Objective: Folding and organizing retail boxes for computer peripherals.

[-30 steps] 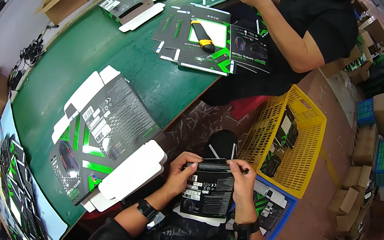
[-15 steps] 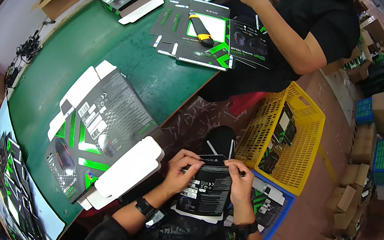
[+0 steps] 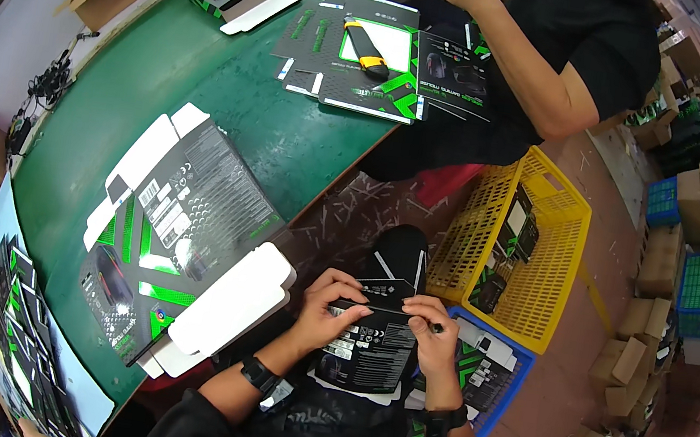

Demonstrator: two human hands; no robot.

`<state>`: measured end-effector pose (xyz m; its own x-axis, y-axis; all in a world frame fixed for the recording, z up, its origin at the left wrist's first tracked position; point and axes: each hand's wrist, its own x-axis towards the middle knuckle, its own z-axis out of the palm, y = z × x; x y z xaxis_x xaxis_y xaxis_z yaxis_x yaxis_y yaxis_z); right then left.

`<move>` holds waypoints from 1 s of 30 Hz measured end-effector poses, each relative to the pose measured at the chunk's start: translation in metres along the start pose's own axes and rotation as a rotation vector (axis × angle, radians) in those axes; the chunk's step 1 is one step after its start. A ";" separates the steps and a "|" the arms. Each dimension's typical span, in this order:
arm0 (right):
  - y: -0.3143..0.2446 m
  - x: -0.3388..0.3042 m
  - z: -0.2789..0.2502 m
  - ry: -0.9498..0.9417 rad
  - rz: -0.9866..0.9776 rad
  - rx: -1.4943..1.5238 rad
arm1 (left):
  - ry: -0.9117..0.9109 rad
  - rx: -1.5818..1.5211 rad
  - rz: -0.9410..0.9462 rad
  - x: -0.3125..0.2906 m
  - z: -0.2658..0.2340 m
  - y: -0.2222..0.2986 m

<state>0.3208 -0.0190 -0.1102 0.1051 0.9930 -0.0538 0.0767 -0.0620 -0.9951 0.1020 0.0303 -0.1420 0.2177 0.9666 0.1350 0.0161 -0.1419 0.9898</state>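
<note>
A black printed cardboard box sheet [image 3: 367, 357] rests on my lap, its white edge toward me. My left hand [image 3: 325, 312] pinches its upper left edge between thumb and fingers. On the upper right, my right hand [image 3: 434, 332] is closed on the same edge, and a small dark tip, too small to name, shows among its fingers. The upper flap [image 3: 389, 289] stands beyond my fingertips. Left of my hands, a stack of flat unfolded boxes [image 3: 199, 196], black and green with white flaps, lies on the green table [image 3: 78, 133].
Right of me stands a yellow crate [image 3: 554, 276] holding boxes, beside a blue crate [image 3: 508, 405] with printed sheets. Across the table corner sits a co-worker [image 3: 575, 44], near box sheets and a yellow-black utility knife [image 3: 365, 47]. Another person's hand [image 3: 33, 432] shows at lower left.
Both hands keep hold of the sheet; my right fingers have moved down and left along its edge, and more of the upper flap shows. A hand has appeared at lower left.
</note>
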 end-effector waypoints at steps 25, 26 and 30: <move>0.008 -0.017 -0.033 0.427 0.251 0.353 | -0.340 -0.201 -0.340 -0.068 0.009 -0.018; -0.004 -0.011 -0.036 0.437 0.118 0.402 | -0.334 -0.085 -0.284 -0.061 0.003 0.003; -0.036 0.014 -0.061 0.547 -0.084 0.644 | -0.169 0.065 -0.144 -0.024 -0.042 0.125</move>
<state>0.3802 -0.0085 -0.0704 0.6016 0.7931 -0.0949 -0.4564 0.2438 -0.8557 0.0573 -0.0018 -0.0199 0.3690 0.9292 -0.0221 0.1207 -0.0243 0.9924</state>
